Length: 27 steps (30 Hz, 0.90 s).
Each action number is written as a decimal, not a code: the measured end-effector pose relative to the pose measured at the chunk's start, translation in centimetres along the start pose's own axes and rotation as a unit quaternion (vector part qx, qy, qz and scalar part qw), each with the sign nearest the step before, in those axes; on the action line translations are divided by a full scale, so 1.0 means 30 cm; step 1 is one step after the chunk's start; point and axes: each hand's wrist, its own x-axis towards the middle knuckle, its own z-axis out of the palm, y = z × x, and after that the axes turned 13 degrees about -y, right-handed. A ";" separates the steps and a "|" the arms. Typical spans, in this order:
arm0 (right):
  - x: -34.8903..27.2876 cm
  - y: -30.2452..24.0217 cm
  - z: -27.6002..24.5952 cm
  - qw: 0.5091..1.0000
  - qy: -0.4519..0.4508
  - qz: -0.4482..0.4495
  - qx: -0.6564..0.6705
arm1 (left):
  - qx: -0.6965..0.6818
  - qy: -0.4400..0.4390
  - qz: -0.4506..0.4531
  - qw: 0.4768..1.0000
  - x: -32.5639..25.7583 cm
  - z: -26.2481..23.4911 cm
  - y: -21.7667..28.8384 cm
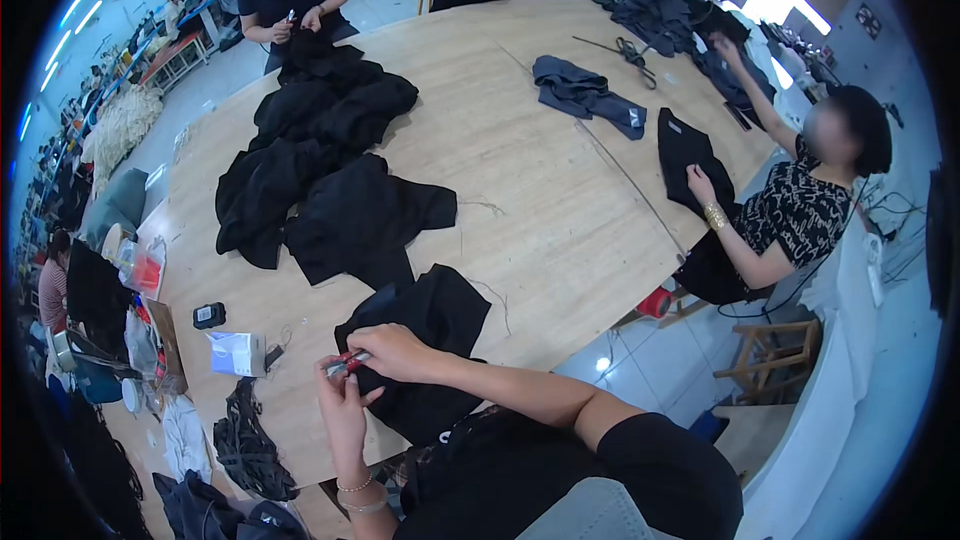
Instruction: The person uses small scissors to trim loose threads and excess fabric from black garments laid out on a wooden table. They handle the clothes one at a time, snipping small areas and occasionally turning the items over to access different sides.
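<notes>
A black garment lies at the near edge of the table, in front of my body. Above its left side, my right hand is closed round a small red-handled pair of thread snips. My left hand is raised beside it, its fingers bent in at the snips' other end and its thumb standing apart. What the left fingertips pinch is too small to make out. A heap of black garments stretches away on the left of the table, its nearest piece just beyond mine.
On the wooden table stand a blue-white box and a black device; dark strips hang nearby. Large scissors and a grey-blue garment lie far right. A seated co-worker handles black cloth; others work at the far side.
</notes>
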 end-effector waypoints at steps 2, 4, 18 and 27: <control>0.001 0.002 -0.003 0.998 -0.006 0.017 0.055 | 0.058 0.015 0.014 0.998 0.001 -0.003 -0.014; 0.000 0.003 -0.028 0.989 -0.037 0.064 0.129 | 0.102 0.018 0.036 0.994 0.007 -0.007 -0.024; 0.026 -0.089 -0.038 0.981 -0.053 0.057 0.180 | 0.337 0.131 0.196 0.911 0.020 0.000 -0.037; 0.072 -0.096 0.043 0.968 -0.052 0.045 0.241 | 0.377 0.211 0.214 0.876 0.050 -0.019 -0.083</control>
